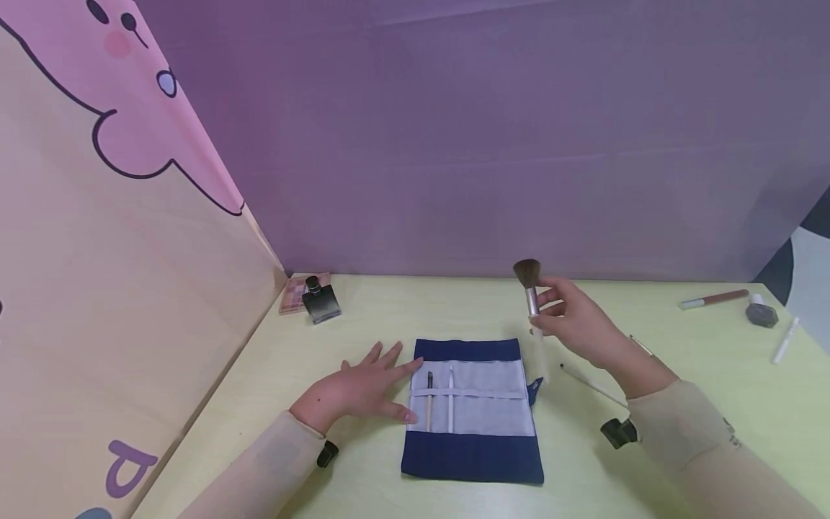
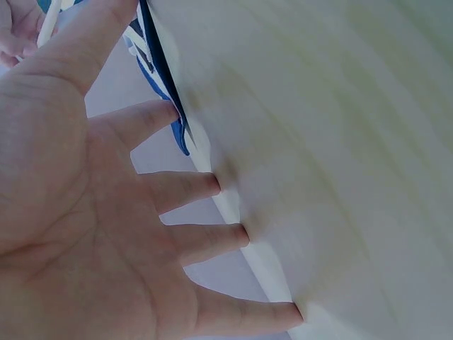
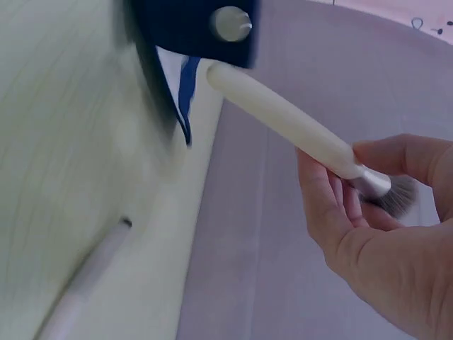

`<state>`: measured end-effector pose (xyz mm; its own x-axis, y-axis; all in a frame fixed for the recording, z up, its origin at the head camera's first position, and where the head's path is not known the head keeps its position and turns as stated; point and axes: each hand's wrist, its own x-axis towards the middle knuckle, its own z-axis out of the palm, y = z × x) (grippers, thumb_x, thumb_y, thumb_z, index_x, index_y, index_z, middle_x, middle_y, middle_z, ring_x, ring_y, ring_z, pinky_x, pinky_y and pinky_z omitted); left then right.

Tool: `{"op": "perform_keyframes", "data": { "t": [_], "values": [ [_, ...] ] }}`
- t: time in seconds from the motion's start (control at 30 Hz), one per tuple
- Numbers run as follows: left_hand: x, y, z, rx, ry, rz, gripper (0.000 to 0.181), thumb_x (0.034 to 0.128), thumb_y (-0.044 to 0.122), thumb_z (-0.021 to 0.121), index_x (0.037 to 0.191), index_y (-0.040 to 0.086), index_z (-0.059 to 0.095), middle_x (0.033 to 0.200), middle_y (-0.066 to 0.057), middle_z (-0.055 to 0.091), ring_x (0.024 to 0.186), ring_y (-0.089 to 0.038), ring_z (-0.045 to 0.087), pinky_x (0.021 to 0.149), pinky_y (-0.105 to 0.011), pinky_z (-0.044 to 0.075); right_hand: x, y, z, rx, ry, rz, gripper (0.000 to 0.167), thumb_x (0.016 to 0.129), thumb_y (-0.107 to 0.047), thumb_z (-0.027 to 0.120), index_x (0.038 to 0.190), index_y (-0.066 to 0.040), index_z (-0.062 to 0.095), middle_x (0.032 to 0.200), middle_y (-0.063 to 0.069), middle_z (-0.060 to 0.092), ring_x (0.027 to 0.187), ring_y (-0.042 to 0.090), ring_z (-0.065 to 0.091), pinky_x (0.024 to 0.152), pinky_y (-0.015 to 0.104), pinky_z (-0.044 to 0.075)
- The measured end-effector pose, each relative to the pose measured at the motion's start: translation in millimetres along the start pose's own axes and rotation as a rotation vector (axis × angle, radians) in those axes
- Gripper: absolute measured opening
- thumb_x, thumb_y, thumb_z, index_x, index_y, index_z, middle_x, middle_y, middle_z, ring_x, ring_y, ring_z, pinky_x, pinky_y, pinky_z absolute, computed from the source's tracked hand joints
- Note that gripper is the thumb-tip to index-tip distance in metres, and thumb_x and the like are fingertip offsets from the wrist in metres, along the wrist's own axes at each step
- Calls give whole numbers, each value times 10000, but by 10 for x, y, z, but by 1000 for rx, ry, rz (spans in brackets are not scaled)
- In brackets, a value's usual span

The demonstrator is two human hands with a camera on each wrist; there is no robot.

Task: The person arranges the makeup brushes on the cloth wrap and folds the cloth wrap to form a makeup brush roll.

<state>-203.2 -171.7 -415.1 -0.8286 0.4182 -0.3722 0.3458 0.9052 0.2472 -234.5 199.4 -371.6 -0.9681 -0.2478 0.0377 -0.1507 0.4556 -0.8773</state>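
Left grip (image 1: pixel 368 389): spread, touching left edge of the brush roll (image 1: pixel 473 458), flat on the surface (image 1: pixel 415 306); looks limp, likely shifts, steady by edge. Right grip (image 1: pixel 578 323): pinching the big brush (image 1: pixel 532 303) near its ferrule (image 3: pixel 374 183), raised by the roll's right edge. Probably light, handle (image 3: pixel 276 117) stiff, smooth; spare the soft bristles (image 1: pixel 527 271).
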Motion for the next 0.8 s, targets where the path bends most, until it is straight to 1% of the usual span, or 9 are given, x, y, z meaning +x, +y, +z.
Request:
{"op": "perform_keyframes", "data": {
  "t": [0.1, 0.17, 0.27, 0.4, 0.5, 0.63, 0.73, 0.8],
  "values": [
    [1, 0, 0, -3, 1, 0, 985, 871, 720, 735, 1689, 431, 266, 1832, -101, 73, 1678, -495, 44, 1121, -939, 174, 59, -37, 105, 70, 0, -3, 717, 1026, -79, 661, 1634, 10, 291, 1376, 253, 541, 1198, 331, 635, 895, 286, 622],
    [5, -2, 2, -7, 1, -1, 983, 872, 717, 736, 1689, 427, 271, 1832, -103, 76, 1678, -496, 44, 1124, -937, 172, 89, -55, 164, 83, 12, -3, 721, 1028, -72, 657, 1637, 9, 278, 1378, 252, 540, 1204, 334, 634, 904, 297, 625],
    [7, -4, -3, -10, -1, -2, 983, 874, 716, 736, 1690, 423, 271, 1832, -101, 76, 1680, -492, 38, 1131, -934, 165, 129, -88, 242, 84, 52, -6, 720, 1032, -67, 648, 1639, -1, 269, 1380, 246, 547, 1233, 358, 639, 921, 333, 620],
    [6, -3, -14, -7, 2, -3, 984, 876, 719, 732, 1691, 423, 267, 1832, -102, 70, 1680, -491, 36, 1130, -934, 166, 189, -123, 358, 125, 91, -15, 731, 1031, -48, 637, 1648, -23, 245, 1372, 249, 541, 1253, 378, 642, 937, 359, 610],
    [-1, -2, -17, -7, 3, -6, 982, 876, 716, 735, 1690, 422, 271, 1832, -103, 73, 1679, -492, 40, 1130, -933, 170, 228, -118, 469, 170, 80, -3, 745, 1029, -38, 634, 1654, -40, 228, 1360, 245, 528, 1232, 359, 642, 950, 357, 608],
    [-11, 2, -21, -10, 2, -9, 981, 877, 707, 741, 1691, 413, 280, 1832, -98, 80, 1680, -488, 42, 1137, -928, 168, 276, -75, 614, 232, 59, 32, 738, 1021, -17, 643, 1643, -51, 249, 1351, 242, 526, 1208, 337, 643, 978, 404, 633],
    [-9, 4, -21, -16, 0, -8, 981, 879, 702, 743, 1692, 407, 280, 1832, -99, 79, 1680, -488, 40, 1137, -930, 160, 317, -30, 705, 278, 46, 48, 735, 1011, 7, 655, 1634, -44, 267, 1352, 249, 532, 1198, 329, 654, 977, 431, 646],
    [-10, 11, -21, -22, -4, -10, 983, 875, 705, 745, 1690, 413, 281, 1832, -94, 77, 1682, -484, 34, 1139, -931, 152, 343, 6, 754, 298, 26, 53, 739, 1008, 16, 657, 1634, -45, 270, 1357, 253, 535, 1186, 318, 661, 964, 429, 651]
  ]
}}
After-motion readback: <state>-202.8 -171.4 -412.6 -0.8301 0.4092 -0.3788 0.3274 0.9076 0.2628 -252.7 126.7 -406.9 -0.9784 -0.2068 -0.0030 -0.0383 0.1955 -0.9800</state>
